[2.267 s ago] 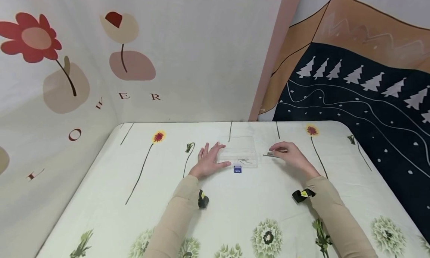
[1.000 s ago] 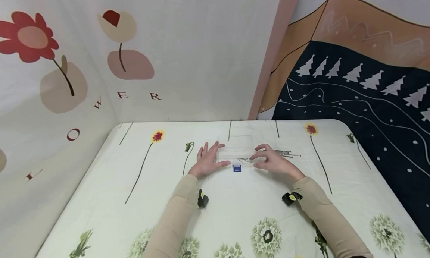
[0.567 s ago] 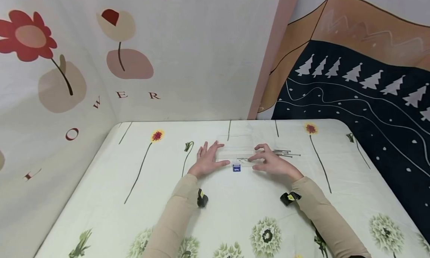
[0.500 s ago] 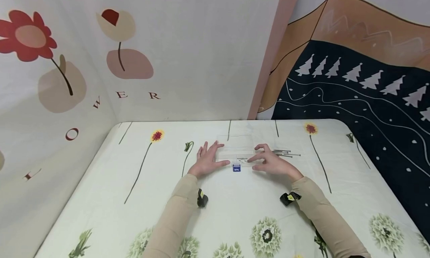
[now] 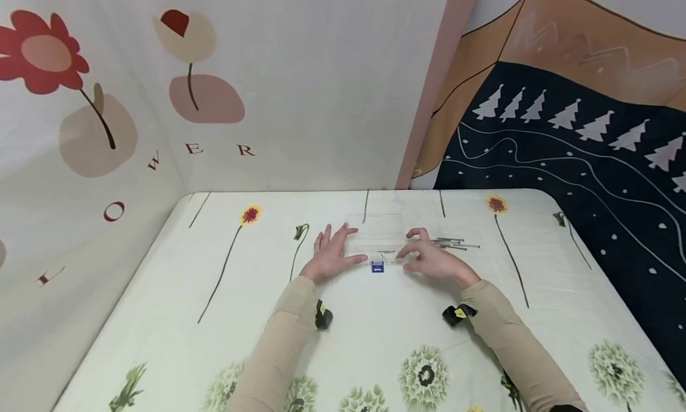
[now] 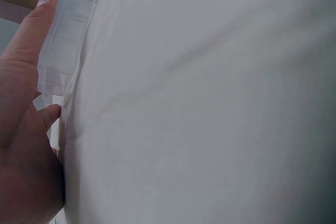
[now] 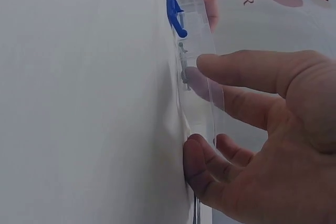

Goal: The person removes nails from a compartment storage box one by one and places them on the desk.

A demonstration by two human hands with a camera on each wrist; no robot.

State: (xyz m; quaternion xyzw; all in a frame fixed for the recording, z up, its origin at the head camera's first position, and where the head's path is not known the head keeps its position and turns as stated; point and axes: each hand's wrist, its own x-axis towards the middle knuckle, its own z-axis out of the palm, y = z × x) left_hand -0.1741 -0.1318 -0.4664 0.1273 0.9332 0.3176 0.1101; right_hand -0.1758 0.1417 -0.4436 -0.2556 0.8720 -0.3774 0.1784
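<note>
A clear plastic box (image 5: pixel 375 226) with a blue latch (image 5: pixel 377 267) lies on the table. My left hand (image 5: pixel 330 256) rests at its left side, thumb and fingers spread. Some thin metal nails (image 5: pixel 386 252) lie in the box's near part, behind the latch. My right hand (image 5: pixel 431 258) is at the near right corner. In the right wrist view its index finger shows through the clear wall, right at the nails (image 7: pixel 184 65), while the thumb stays outside the wall. Several long nails (image 5: pixel 455 243) lie loose on the table, partly behind the right hand.
A white flower-printed cloth (image 5: pixel 364 340) covers the table. A pale curtain (image 5: pixel 321 90) hangs behind it, and a dark tree-printed cloth (image 5: pixel 563 156) is at the right. A small black camera (image 5: pixel 324 317) sits at the left wrist.
My right hand has let go of the nails to the right of the box and moved left, its fingertips now at the nails in the box. The left hand stays in place.
</note>
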